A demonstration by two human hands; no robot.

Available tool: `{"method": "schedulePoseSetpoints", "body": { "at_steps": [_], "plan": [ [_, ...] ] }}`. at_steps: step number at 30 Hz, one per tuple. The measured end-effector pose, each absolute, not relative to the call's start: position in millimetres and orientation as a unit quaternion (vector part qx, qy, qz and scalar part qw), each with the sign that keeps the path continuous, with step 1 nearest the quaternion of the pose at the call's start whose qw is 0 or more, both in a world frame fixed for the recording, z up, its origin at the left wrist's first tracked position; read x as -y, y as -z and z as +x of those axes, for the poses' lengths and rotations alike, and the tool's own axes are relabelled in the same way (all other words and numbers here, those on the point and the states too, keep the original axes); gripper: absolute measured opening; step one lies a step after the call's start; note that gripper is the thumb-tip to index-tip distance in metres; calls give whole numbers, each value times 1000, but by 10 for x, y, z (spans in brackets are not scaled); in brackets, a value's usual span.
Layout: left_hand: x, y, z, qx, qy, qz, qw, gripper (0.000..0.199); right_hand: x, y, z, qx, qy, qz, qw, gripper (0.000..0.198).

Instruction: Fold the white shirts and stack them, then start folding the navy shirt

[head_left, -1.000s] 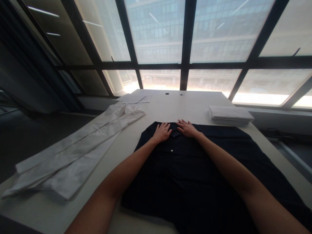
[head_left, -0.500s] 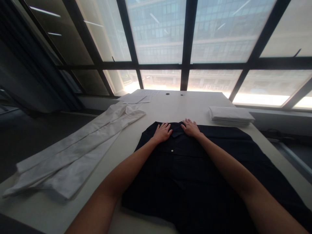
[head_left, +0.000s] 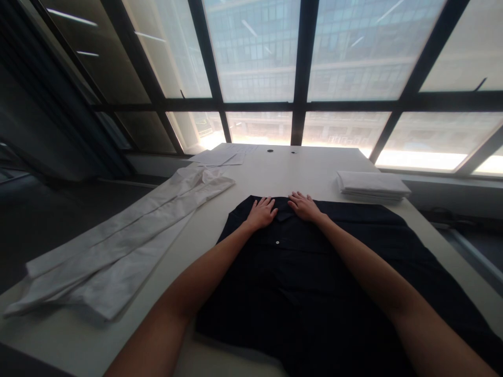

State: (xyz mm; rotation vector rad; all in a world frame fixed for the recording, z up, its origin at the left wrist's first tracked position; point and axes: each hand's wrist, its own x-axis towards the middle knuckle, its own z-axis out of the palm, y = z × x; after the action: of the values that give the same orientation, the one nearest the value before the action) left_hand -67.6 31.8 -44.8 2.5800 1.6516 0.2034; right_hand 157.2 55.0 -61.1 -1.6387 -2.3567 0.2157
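A dark navy garment (head_left: pixel 291 283) lies spread over the table in front of me, with a small white button (head_left: pixel 277 242) near its upper middle. It looks like a shirt, but the dark cloth hides most detail. My left hand (head_left: pixel 261 212) rests open and flat on its far edge, left of the centre. On the same edge, slightly to the right, my right hand (head_left: pixel 304 206) lies open with fingers stretched out. Between the two hands shows a folded piece of the dark cloth. Neither hand grips anything.
White garments (head_left: pixel 129 230) lie lengthwise along the left side of the white table (head_left: pixel 271 175). Paper sheets (head_left: pixel 218 157) are at the far left. A folded white cloth stack (head_left: pixel 371 186) sits at the far right. Behind the table stand large windows (head_left: pixel 259 52).
My right hand has slid slightly left along the garment's far edge, closer to my left hand. My left hand and the garment look unmoved.
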Motion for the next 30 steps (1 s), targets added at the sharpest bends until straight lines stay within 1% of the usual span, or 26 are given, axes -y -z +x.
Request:
{"method": "schedulePoseSetpoints", "body": {
  "at_steps": [4, 9, 11, 14, 16, 18, 24, 30],
  "plan": [
    [-324, 457, -679, -539, -67, 839, 35, 56, -553, 621, 1589, 790, -66, -596, 132, 61],
    [-329, 463, -682, -538, -68, 839, 38, 57, -582, 639, 1656, 758, -55, -633, 148, 57],
    [-327, 460, -680, -538, -68, 839, 38, 57, -588, 635, 1671, 760, -56, -625, 169, 55],
    [-321, 453, -675, -538, -67, 839, 36, 57, -586, 624, 1660, 800, -71, -564, 189, 54],
    [-318, 449, -673, -538, -66, 839, 35, 56, -580, 621, 1638, 832, -86, -520, 175, 53],
    [-318, 450, -674, -538, -66, 839, 34, 56, -573, 621, 1617, 842, -92, -509, 156, 53],
    [-332, 472, -679, -539, -69, 839, 34, 56, -561, 624, 1599, 815, -75, -560, 131, 58],
    [-332, 471, -684, -536, -69, 840, 35, 57, -578, 651, 1612, 794, -66, -591, 131, 63]
  ]
}}
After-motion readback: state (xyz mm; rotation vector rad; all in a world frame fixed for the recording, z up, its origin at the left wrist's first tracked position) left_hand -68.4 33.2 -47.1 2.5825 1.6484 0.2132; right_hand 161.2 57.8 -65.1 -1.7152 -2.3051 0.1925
